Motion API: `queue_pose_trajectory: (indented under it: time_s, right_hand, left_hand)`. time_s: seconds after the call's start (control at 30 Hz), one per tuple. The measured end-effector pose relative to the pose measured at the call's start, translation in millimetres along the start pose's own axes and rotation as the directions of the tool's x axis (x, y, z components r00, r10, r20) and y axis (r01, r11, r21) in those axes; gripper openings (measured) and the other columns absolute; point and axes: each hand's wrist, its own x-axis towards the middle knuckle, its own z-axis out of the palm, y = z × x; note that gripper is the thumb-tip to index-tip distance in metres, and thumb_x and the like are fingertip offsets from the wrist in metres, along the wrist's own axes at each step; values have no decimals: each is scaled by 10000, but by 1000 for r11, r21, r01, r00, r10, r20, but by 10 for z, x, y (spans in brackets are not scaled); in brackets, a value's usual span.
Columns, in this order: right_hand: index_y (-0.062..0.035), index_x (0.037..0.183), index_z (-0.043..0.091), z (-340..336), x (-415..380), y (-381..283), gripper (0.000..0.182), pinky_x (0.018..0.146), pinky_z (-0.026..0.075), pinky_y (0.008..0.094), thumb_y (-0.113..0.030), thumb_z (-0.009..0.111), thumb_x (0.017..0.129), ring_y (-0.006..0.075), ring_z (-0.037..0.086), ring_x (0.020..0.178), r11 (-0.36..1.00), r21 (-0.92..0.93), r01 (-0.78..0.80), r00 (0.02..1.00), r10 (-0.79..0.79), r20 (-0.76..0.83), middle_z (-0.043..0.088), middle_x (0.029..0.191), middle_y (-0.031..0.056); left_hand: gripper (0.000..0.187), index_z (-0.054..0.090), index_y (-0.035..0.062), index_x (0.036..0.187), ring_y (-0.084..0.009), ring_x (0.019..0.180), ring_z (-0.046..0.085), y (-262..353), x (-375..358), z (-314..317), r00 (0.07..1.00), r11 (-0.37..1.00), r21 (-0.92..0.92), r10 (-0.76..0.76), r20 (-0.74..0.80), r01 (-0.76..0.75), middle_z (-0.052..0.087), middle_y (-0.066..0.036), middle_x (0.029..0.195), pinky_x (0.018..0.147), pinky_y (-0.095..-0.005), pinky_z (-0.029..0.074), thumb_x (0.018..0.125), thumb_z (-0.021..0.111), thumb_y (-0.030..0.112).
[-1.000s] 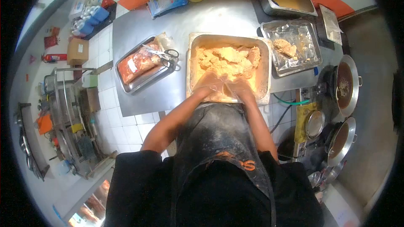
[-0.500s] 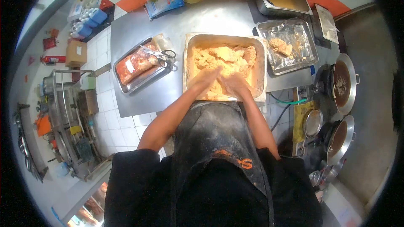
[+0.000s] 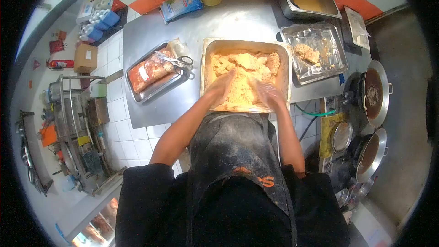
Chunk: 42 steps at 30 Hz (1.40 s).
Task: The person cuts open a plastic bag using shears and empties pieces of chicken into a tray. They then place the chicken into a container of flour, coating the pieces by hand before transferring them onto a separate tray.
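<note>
Both hands are inside a deep metal pan (image 3: 289,73) of orange-tinted breading flour (image 3: 242,92). My left hand (image 3: 221,88) rests at the left side of the flour, fingers stretched forward and dusted with it. On the other side my right hand (image 3: 269,93) lies with its fingers stretched out, slightly blurred. A mound of loose flour sits between the two palms, and neither hand grips a piece. Beyond the fingertips lie several coated chunks that look like chicken (image 3: 247,60), with another lumpy piece (image 3: 273,62) at the pan's right side.
Left of the pan, a tray (image 3: 132,95) holds packaged raw meat (image 3: 147,72) with scissors (image 3: 176,59) on top. A shallow tray (image 3: 297,77) with one coated piece (image 3: 307,53) stands right. Behind it is a deep pan of liquid (image 3: 311,1). Two oil-filled woks (image 3: 375,92) sit far right.
My hands have moved apart, left hand leftward and right hand rightward, uncovering the flour between them. The whole view has shifted slightly.
</note>
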Motion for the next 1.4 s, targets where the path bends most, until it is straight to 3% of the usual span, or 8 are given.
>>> queue_pose_trajectory:
  time_s: [0.07, 0.5, 0.7, 0.87, 1.03, 1.17, 1.2, 1.4]
  right_hand:
    - [32, 1123, 678, -70, 530, 878, 683, 722, 527, 416, -601, 656, 865, 285, 677, 843, 986, -99, 132, 987, -122, 107, 702, 950, 234]
    - [32, 1063, 695, 254, 393, 670, 484, 702, 512, 354, -427, 654, 917, 186, 647, 793, 996, 5, -86, 994, 86, 63, 692, 864, 117]
    - [-65, 894, 705, 136, 609, 998, 394, 622, 452, 293, -400, 535, 1011, 128, 533, 722, 923, 325, -206, 973, 160, 165, 640, 793, 48]
    - [-59, 1222, 664, -28, 60, 38, 483, 802, 518, 394, -469, 564, 988, 220, 656, 883, 884, -467, -28, 987, 98, 125, 699, 1071, 112]
    - [-76, 1144, 729, 359, 432, 799, 479, 907, 512, 389, -499, 621, 947, 274, 668, 1031, 930, 256, 262, 955, -288, 67, 712, 1161, 134]
    - [-17, 1092, 684, -51, 742, 1289, 267, 848, 541, 335, -188, 726, 890, 178, 673, 913, 453, -704, 548, 835, -339, 432, 713, 1029, 51]
    - [-14, 1071, 699, 133, 898, 1603, 347, 700, 517, 326, -340, 638, 970, 185, 646, 839, 985, -83, 153, 980, -141, 137, 716, 995, 97]
    - [13, 986, 719, 42, -58, 10, 508, 712, 500, 347, -486, 689, 899, 206, 646, 810, 945, 324, -41, 998, 55, -36, 712, 825, 99]
  left_hand:
    - [767, 369, 6, 1517, -291, 1448, 349, 947, 26, -143, 735, 685, -329, -676, 46, 651, 383, -186, 1567, 1188, -383, 254, 1031, 360, 599]
    - [729, 493, 112, 1465, -362, 1513, 189, 1003, 290, -394, 541, 644, 374, -764, 351, 667, 337, -229, 1568, 1243, -461, 169, 994, 356, 651]
    - [809, 371, 25, 1520, -334, 1474, 307, 1101, -7, -93, 775, 773, -56, -629, 59, 631, 338, -222, 1580, 1204, -430, 247, 1012, 310, 652]
    - [887, 419, -16, 1484, -305, 1406, 418, 1271, -27, -311, 789, 801, 60, -597, 148, 595, 464, -229, 1497, 1158, -374, 308, 981, 326, 707]
    - [831, 409, -4, 1495, -269, 1387, 440, 1313, -77, -281, 865, 869, 96, -493, 87, 486, 467, -194, 1504, 1148, -346, 323, 999, 357, 660]
    - [823, 394, -6, 1502, -264, 1398, 424, 1018, -58, -293, 813, 814, -35, -576, 82, 580, 445, -181, 1526, 1161, -359, 306, 1003, 367, 648]
    - [813, 379, -6, 1509, -255, 1409, 408, 798, -102, -251, 887, 894, 80, -448, 116, 441, 431, -191, 1533, 1167, -356, 296, 1009, 365, 636]
    - [810, 384, 11, 1504, -288, 1337, 464, 1198, -2, -247, 824, 833, 191, -548, 144, 520, 468, -189, 1471, 1118, -371, 346, 1002, 351, 647]
